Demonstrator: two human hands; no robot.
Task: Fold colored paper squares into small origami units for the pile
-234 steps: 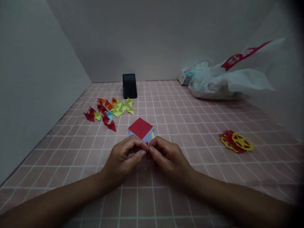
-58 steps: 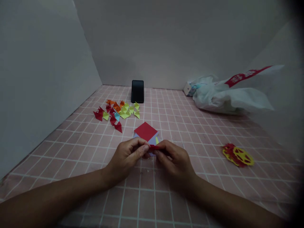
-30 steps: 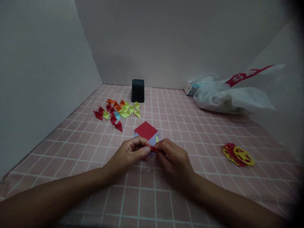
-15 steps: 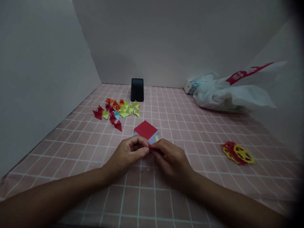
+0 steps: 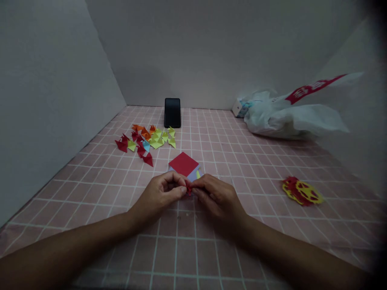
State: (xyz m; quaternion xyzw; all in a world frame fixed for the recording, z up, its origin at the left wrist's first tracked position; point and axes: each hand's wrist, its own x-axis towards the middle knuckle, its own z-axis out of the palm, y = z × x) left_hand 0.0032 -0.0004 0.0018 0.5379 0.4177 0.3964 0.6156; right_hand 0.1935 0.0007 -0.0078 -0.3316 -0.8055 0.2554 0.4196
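Observation:
Between my two hands is a small piece of folded red paper point(image 5: 189, 189), mostly hidden by the fingertips. My left hand point(image 5: 165, 192) pinches it from the left with thumb and forefinger. My right hand point(image 5: 216, 199) grips its other side, fingers closed. Just beyond the fingers lies a stack of square origami paper, a red sheet point(image 5: 184, 163) on top and a lilac sheet point(image 5: 193, 175) under it, with a bit of yellow at the right. Farther left on the table sits a group of folded paper cranes point(image 5: 156, 139) in red, orange, yellow-green and blue.
A dark phone point(image 5: 172, 112) leans upright near the back wall. At back right lies a white plastic bag point(image 5: 272, 119) beside a small box point(image 5: 237, 108). Red and yellow cut-out paper shapes point(image 5: 302, 191) lie on the right of the pink checked tablecloth point(image 5: 242, 161).
The red paper between my fingertips has turned, and more of it shows now. My hands have parted very slightly. The whole view has shifted a little.

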